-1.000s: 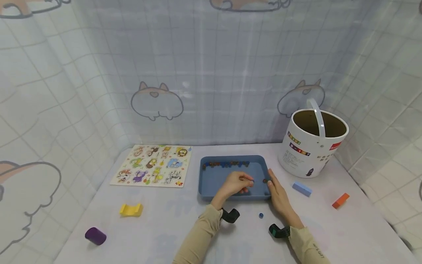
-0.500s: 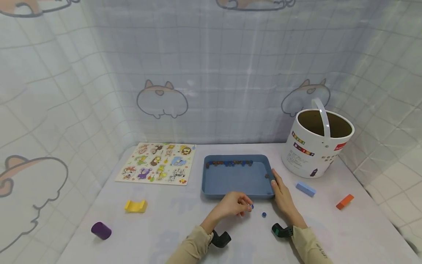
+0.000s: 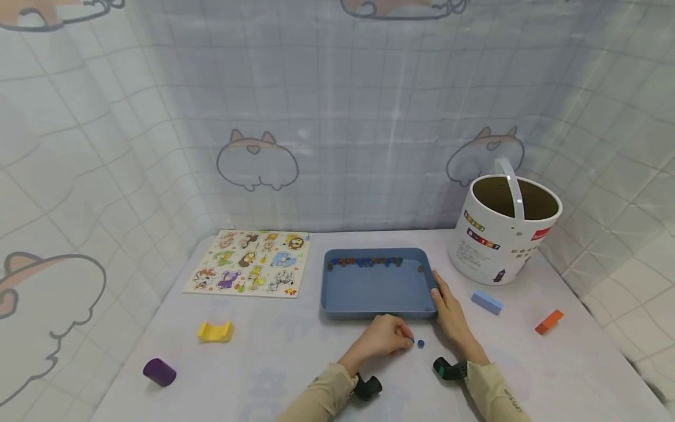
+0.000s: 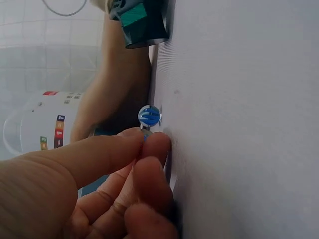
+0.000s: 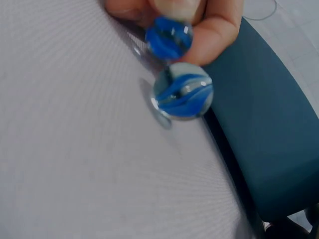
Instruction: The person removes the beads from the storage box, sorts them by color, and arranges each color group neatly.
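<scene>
My left hand (image 3: 384, 339) pinches a blue-swirled glass marble (image 5: 168, 37) between thumb and fingertips, low over the table in front of the tray. Just right of those fingertips, a second clear marble with blue swirls (image 5: 183, 90) sits on the tabletop. My right hand (image 3: 452, 316) rests along the right side of the blue tray (image 3: 379, 315), fingers fairly straight against its wall and thumb near the rim. Inside the tray, several brown and blue marbles (image 3: 364, 262) line the far wall. One brownish marble (image 3: 420, 269) lies apart, near the right wall.
A white bucket (image 3: 482, 249) with an upright handle stands at the back right. Blue (image 3: 487, 302) and orange (image 3: 549, 322) blocks lie right of my right hand. An animal puzzle board (image 3: 248, 264), a yellow block (image 3: 215, 332) and a purple cylinder (image 3: 159, 372) are on the left.
My left hand has come out of the tray toward me, then moved right with the pinched marble, up to the marble on the table. The right hand stays at the tray's side.
</scene>
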Available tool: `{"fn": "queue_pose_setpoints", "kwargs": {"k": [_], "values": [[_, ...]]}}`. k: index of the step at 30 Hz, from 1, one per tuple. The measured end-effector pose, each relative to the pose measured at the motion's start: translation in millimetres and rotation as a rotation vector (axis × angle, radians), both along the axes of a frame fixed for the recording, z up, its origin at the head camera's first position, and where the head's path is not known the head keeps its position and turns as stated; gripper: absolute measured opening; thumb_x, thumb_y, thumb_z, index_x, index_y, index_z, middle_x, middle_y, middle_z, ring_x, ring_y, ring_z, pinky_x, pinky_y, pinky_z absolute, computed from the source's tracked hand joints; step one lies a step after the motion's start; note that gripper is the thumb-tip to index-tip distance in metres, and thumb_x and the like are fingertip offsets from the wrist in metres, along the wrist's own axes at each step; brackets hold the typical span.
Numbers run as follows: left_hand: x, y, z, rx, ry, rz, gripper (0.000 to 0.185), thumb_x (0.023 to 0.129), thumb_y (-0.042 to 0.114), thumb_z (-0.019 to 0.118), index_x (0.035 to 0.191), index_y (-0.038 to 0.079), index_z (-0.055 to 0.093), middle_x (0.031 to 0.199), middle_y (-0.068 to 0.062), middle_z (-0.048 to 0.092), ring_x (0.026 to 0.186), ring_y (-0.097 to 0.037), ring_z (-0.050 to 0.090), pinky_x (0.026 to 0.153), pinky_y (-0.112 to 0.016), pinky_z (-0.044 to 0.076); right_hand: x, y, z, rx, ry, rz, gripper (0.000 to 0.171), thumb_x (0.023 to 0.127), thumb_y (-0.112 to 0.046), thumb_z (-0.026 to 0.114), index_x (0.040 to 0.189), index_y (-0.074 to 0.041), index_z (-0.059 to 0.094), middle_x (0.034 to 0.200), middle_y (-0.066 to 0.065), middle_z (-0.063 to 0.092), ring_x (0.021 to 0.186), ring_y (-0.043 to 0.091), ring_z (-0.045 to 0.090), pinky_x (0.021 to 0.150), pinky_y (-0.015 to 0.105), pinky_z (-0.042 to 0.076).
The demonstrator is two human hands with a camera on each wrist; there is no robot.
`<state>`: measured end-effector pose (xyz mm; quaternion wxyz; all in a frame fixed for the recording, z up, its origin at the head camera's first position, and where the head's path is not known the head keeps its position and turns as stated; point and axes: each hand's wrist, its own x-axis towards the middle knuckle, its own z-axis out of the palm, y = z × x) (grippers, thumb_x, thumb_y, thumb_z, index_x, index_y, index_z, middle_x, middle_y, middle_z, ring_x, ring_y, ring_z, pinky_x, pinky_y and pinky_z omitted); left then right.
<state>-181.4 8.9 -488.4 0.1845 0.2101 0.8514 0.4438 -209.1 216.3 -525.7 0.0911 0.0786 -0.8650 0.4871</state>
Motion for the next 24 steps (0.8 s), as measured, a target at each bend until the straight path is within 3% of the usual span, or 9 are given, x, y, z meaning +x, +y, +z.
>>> {"fn": "queue_pose_setpoints", "kwargs": {"k": [3,7,9,15,19,24], "values": [[-0.1,4,-0.5,-0.051,0.02,0.023,0.003,0.083,0.013,0.074,0.084,0.011,0.073,0.056,0.007,0.06,0.041,-0.005,0.049,0.043,-0.02,0.037,-0.2,-1,0.1,0.016,0.001,-0.004,0.054,0.107,-0.033,0.029,0.156,-0.013,0.018,0.16,0.018,0.024,0.139,0.04,0.035,0.104,0.053,0.033],[0.5,7,1.3,-0.091,0.029,0.032,0.003,0.083,0.015,0.075,0.082,0.013,0.073,0.058,0.009,0.06,0.042,-0.005,0.05,0.044,-0.02,0.038,-1.0,-1,-0.3,0.014,0.007,0.002,0.055,0.107,-0.033,0.031,0.156,-0.01,0.018,0.16,0.019,0.022,0.143,0.045,0.028,0.11,0.059,0.027],[0.7,7,3.0,-0.093,0.026,0.024,0.003,0.083,0.014,0.074,0.086,0.012,0.073,0.059,0.007,0.062,0.042,-0.005,0.05,0.044,-0.02,0.038,-1.7,0,-0.3,0.009,0.012,0.005,0.055,0.107,-0.032,0.032,0.155,-0.009,0.019,0.16,0.02,0.021,0.145,0.045,0.022,0.113,0.062,0.019],[-3.7,2,20.9,-0.029,-0.011,-0.03,0.014,0.09,0.017,0.068,0.1,0.008,0.072,0.068,-0.001,0.069,0.046,-0.013,0.055,0.046,-0.02,0.038,-3.7,-1,-0.4,0.018,0.031,0.0,0.055,0.107,-0.03,0.034,0.154,-0.006,0.021,0.159,0.021,0.022,0.144,0.046,0.023,0.112,0.063,0.02],[-18.3,-2,42.9,0.025,-0.023,-0.045,0.019,0.094,0.022,0.063,0.106,0.008,0.071,0.077,-0.005,0.072,0.06,-0.029,0.065,0.05,-0.022,0.043,-4.3,0,-1.6,0.033,0.029,-0.005,0.055,0.107,-0.03,0.034,0.155,-0.006,0.02,0.159,0.021,0.022,0.143,0.047,0.024,0.111,0.064,0.021],[-56.5,-1,63.8,0.051,-0.009,0.047,0.024,0.096,0.027,0.061,0.111,0.01,0.069,0.088,-0.009,0.074,0.075,-0.034,0.069,0.061,-0.03,0.052,-3.7,-1,-3.5,0.037,0.012,-0.013,0.056,0.107,-0.032,0.034,0.155,-0.008,0.019,0.16,0.02,0.021,0.144,0.046,0.024,0.111,0.063,0.022]]}}
